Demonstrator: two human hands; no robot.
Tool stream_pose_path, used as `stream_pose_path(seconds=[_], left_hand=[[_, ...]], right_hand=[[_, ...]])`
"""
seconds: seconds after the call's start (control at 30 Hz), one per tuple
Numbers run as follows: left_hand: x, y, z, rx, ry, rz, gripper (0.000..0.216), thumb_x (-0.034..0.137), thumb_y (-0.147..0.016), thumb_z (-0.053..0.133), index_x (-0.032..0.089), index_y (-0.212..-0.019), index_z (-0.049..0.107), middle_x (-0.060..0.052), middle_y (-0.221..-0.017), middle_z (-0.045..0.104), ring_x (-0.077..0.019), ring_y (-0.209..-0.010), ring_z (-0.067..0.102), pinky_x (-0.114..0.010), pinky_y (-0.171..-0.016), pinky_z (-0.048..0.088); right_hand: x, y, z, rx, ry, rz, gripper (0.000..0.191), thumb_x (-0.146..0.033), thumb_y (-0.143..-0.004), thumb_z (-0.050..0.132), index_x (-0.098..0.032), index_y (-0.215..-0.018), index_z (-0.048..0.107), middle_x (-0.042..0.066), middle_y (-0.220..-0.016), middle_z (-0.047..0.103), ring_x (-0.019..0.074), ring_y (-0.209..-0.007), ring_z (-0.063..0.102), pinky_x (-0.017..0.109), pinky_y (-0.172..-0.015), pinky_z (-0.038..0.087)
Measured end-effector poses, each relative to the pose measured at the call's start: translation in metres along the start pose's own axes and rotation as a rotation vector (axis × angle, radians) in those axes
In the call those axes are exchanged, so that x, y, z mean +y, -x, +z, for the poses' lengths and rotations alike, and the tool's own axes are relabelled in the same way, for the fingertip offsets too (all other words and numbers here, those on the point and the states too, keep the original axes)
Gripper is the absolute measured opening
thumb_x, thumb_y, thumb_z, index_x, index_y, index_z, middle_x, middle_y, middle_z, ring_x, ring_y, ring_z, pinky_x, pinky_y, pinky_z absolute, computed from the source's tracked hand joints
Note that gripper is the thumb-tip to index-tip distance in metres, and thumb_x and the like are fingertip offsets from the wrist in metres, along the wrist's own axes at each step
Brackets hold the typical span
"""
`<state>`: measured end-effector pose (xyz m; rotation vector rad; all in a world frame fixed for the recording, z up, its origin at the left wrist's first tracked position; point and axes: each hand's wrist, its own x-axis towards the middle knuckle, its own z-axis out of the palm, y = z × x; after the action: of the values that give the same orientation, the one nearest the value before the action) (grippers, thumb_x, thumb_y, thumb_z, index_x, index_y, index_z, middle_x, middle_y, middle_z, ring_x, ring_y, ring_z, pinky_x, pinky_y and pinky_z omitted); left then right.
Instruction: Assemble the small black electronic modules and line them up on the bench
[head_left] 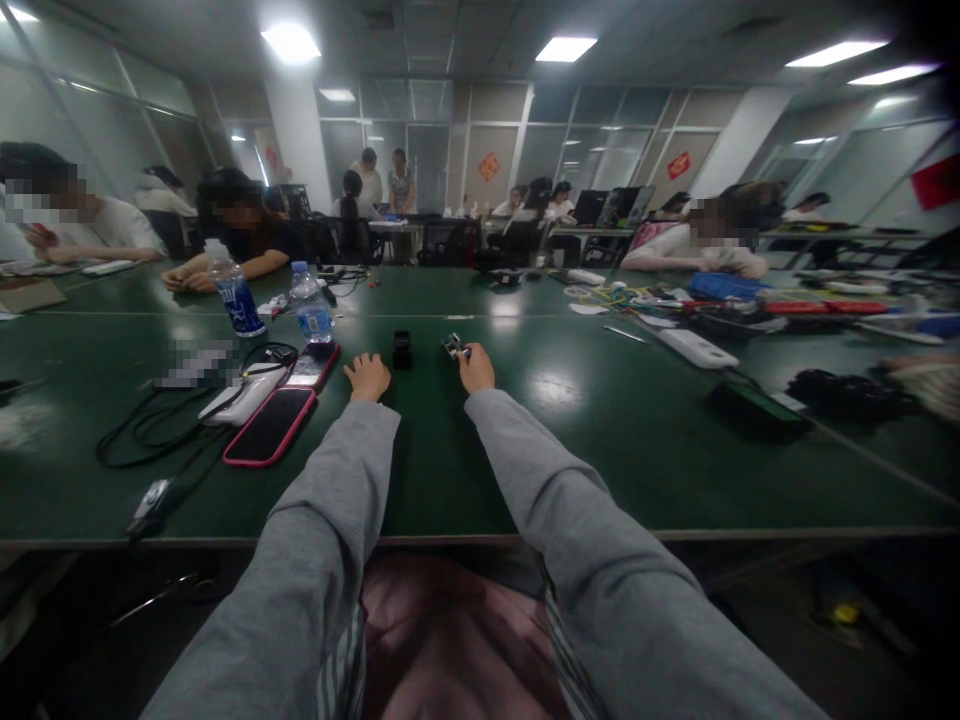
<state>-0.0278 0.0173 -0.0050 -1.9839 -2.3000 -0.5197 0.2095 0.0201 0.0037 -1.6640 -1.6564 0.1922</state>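
Note:
My left hand (pixel 368 377) rests on the green table with its fingers spread, holding nothing. Just to its right stands a small black box-like object (pixel 403 349), apart from the fingers. A small silver-and-dark object (pixel 452 346) is gripped in the fingers of my right hand (pixel 477 369), low over the tabletop; its exact kind is too small to make out. Left of my left hand lie a phone with a dark red edge (pixel 313 365) and a phone in a pink-red case (pixel 271 427).
A clear water bottle (pixel 311 305) and a blue-labelled bottle (pixel 237 292) stand at the left, near a white power bank (pixel 244 392) and black cables. To the right lie a pen (pixel 625 335), a white power strip (pixel 696 348) and dark clutter. Several people sit around the green table (pixel 600 460) and beyond.

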Motion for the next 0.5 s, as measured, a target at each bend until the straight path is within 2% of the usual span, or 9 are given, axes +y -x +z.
stream_pose_path(seconds=[0.17,0.37,0.5], left_hand=[[0.000,0.000,0.002,0.032,-0.004,0.004,0.044,0.023,-0.094,0.032,0.015,-0.129,0.057,-0.019,-0.138,0.052,-0.0358,-0.129,0.043,-0.061,-0.106,0.033],[-0.002,-0.003,0.006,0.035,-0.001,0.011,0.044,0.024,-0.094,0.033,0.015,-0.130,0.056,-0.020,-0.139,0.051,-0.0365,-0.130,0.042,-0.062,-0.106,0.033],[-0.004,-0.006,0.007,0.014,0.004,0.016,0.045,0.025,-0.094,0.032,0.014,-0.131,0.055,-0.020,-0.140,0.050,-0.0374,-0.131,0.041,-0.064,-0.106,0.032]], right_hand=[[0.005,-0.002,0.000,-0.009,-0.008,0.065,0.031,-0.028,-0.099,0.042,-0.015,-0.125,0.053,0.013,-0.117,0.063,0.0224,-0.108,0.057,0.033,-0.093,0.044],[-0.002,0.007,-0.006,0.011,0.135,-0.028,0.052,-0.046,-0.096,0.051,-0.026,-0.144,0.045,0.013,-0.123,0.054,0.0271,-0.112,0.051,0.038,-0.091,0.044],[-0.006,0.010,-0.010,-0.057,0.202,-0.079,0.046,-0.040,-0.094,0.055,-0.033,-0.140,0.051,0.011,-0.121,0.052,0.0260,-0.114,0.048,0.037,-0.092,0.044]])
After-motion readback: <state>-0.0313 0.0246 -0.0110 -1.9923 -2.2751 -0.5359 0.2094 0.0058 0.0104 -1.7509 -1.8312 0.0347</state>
